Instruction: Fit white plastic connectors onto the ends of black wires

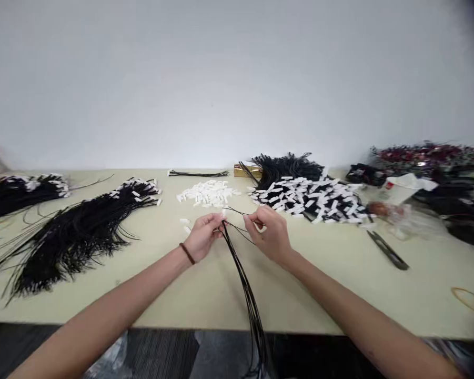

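My left hand [205, 235] is closed on a white connector [224, 212] near the middle of the table. Black wires [246, 287] hang from the connector over the table's front edge. To its right, my right hand [269, 231] pinches a thin black wire [237, 211] between thumb and finger. Other thin wires run between the two hands. Just beyond the hands lies a pile of loose white connectors [209, 193]. A couple of single white connectors [185, 221] rest left of my left hand.
Wire bundles with white ends [79, 231] cover the left side. A heap of wired connectors [311, 197] sits behind my right hand. Farther right are black snips [387, 250], a white cup [398, 190], plastic bags and a yellow band [470, 301]. A wall stands behind the table [173, 302].
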Available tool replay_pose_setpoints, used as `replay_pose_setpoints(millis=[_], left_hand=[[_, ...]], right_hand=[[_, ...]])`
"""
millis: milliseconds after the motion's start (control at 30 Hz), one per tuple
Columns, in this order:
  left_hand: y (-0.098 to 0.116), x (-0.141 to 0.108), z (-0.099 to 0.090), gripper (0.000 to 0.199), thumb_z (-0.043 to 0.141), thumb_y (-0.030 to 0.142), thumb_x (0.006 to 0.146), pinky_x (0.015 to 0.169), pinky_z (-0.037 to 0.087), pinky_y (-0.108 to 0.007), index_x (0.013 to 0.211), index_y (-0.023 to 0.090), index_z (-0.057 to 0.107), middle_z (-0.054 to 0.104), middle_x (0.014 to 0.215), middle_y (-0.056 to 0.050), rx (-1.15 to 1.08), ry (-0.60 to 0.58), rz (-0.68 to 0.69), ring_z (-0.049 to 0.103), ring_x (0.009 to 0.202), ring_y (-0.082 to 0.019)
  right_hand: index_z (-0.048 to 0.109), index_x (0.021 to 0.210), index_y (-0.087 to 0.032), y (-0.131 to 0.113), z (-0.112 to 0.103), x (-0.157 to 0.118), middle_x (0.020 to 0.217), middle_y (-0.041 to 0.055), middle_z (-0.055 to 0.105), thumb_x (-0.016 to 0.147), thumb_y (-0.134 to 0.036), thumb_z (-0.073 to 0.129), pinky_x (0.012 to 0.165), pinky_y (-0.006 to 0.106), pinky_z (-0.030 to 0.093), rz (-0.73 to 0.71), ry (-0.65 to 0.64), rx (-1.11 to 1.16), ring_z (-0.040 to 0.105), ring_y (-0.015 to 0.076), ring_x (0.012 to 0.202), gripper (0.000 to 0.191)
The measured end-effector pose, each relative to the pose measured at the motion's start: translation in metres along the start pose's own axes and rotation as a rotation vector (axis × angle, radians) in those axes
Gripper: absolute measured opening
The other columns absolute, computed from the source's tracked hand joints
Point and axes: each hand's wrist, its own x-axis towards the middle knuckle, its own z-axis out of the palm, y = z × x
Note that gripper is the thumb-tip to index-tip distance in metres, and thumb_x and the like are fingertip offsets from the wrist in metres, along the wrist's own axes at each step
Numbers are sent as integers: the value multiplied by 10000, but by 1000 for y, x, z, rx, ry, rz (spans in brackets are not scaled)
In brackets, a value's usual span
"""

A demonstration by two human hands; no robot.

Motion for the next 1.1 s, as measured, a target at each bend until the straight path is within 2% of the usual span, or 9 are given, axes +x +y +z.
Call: replay_pose_setpoints(millis=[233, 700, 900, 1100], left_hand=[[2, 1, 1, 331, 748, 389, 566, 458, 315, -166, 676, 112, 603, 526, 633, 7, -34, 6, -8, 434, 537, -48], [3, 0, 3, 338, 747, 394, 569, 456, 321, -159, 683, 105, 614, 518, 616, 8, -77, 10, 6, 424, 531, -45], [2, 0, 3, 331, 742, 398, 579, 452, 325, -160, 681, 110, 616, 515, 611, 7, -68, 7, 29, 422, 527, -47], [2, 1, 4, 342, 741, 414, 570, 449, 323, -172, 674, 115, 610, 516, 597, 9, -44, 28, 82, 424, 515, -54]], right_hand=[[330, 595, -195, -2, -4, 1, 536, -44, 303, 801, -157, 498, 502, 245, 245, -49, 84, -33, 309, 97, 522, 269], [324, 593, -201, -2, -6, 1, 533, -43, 305, 791, -142, 498, 507, 255, 243, -73, 88, -68, 308, 103, 524, 270], [333, 595, -200, -3, -4, 0, 535, -41, 309, 807, -155, 483, 517, 255, 257, -48, 57, -55, 312, 106, 530, 264], [398, 630, -192, -5, -4, 0, 562, -21, 383, 844, -168, 424, 549, 263, 280, -12, -79, -92, 352, 120, 571, 216]])
